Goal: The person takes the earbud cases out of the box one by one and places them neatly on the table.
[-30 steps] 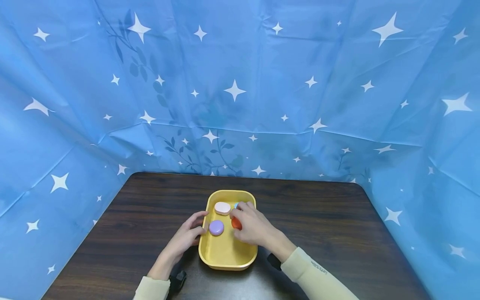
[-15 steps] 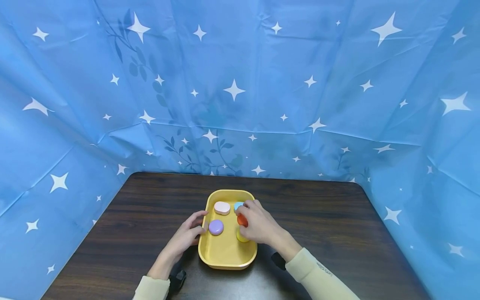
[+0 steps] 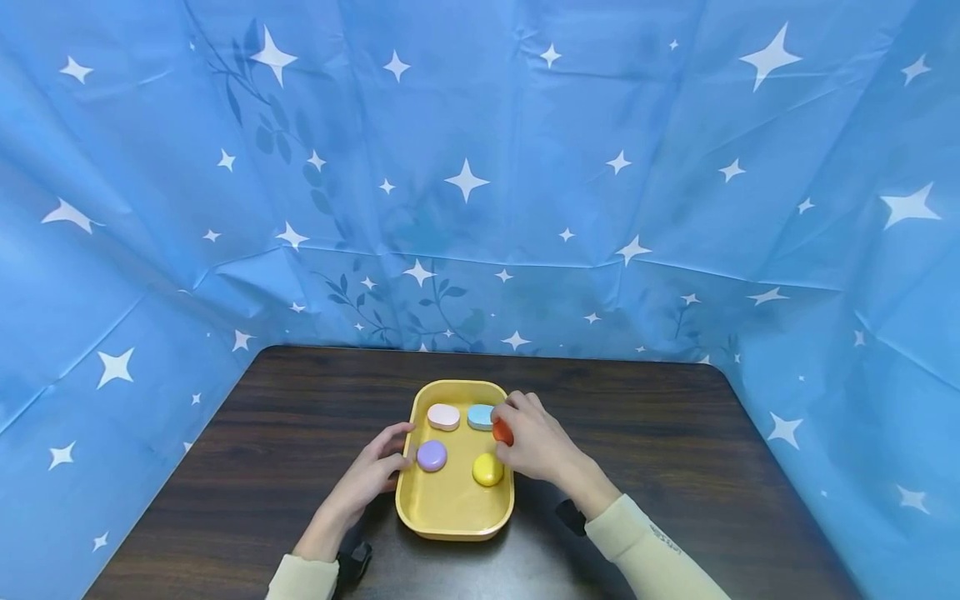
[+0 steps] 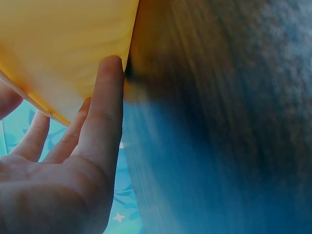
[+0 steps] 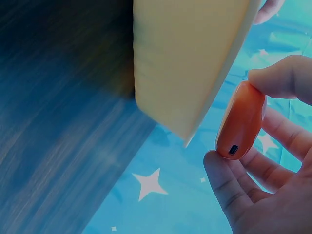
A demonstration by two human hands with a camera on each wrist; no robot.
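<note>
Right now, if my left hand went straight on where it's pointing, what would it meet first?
The side of the yellow tray, which your left hand seems to touch. Above the rim, the purple piece looks next, though depth is unclear.

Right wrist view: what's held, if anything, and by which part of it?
The orange object: the right hand pinches it by its two opposite ends, one near the dark slot.
</note>
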